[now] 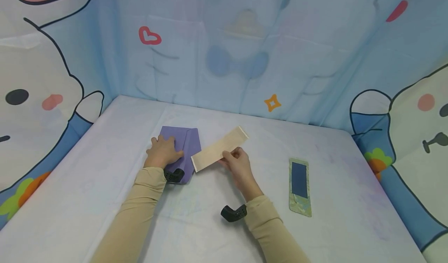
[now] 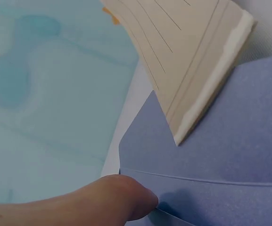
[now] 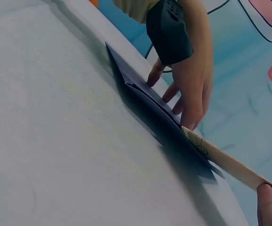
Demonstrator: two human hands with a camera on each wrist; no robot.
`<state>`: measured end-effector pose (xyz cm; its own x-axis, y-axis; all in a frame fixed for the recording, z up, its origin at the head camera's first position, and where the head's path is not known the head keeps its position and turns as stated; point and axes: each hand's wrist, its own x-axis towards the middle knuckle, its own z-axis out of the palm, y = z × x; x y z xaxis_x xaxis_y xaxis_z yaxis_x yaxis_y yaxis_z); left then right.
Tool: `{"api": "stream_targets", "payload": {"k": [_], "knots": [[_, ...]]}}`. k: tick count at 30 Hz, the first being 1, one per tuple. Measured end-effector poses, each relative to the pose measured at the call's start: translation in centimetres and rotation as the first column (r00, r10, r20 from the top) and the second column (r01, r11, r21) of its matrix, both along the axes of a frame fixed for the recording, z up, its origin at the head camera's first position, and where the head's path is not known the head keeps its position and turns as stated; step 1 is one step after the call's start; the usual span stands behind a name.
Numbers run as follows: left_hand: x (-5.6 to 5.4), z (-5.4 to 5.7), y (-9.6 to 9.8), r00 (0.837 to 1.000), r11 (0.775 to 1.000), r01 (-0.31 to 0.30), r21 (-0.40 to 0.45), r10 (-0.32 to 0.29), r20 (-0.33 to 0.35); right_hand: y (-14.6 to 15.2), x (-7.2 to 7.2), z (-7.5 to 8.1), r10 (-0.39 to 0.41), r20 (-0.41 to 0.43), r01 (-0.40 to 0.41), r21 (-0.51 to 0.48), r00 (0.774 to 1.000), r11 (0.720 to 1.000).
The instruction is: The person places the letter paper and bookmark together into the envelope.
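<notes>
In the head view a purple envelope [image 1: 191,140] lies at the left of the white table. My left hand [image 1: 162,153] holds it, fingers spread over its left part. In the left wrist view my thumb [image 2: 126,197] bends down at a fold in the envelope [image 2: 211,165]. My right hand [image 1: 239,169] pinches the lower edge of a folded beige sheet of lined paper [image 1: 219,148]. That sheet slants up to the right, its near end beside the envelope's right edge. In the right wrist view a dark shadow lies under the envelope [image 3: 145,96].
A flat green-patterned piece [image 1: 302,206] with a dark blue panel lies on the table right of my right hand. A blue cartoon-printed curtain [image 1: 238,60] hangs behind the table. Each wrist carries a black device [image 1: 233,213].
</notes>
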<state>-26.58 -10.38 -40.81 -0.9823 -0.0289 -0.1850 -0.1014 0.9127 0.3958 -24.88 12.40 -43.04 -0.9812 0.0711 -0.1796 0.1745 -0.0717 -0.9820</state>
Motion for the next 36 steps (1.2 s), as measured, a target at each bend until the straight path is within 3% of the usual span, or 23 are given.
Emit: {"api": "stream_targets", "payload": {"k": [15,36], "knots": [[0.0,-0.3,0.0,1.000,1.000,-0.001,-0.006,0.001,-0.008,-1.5,0.8,-0.7,0.087,-0.053,-0.082,0.086,0.995,0.993],[-0.1,-0.4,0.2,1.000,1.000,-0.009,-0.009,0.009,-0.007,-2.5,1.3,-0.7,0.156,-0.025,-0.152,0.114,0.987,0.982]]}}
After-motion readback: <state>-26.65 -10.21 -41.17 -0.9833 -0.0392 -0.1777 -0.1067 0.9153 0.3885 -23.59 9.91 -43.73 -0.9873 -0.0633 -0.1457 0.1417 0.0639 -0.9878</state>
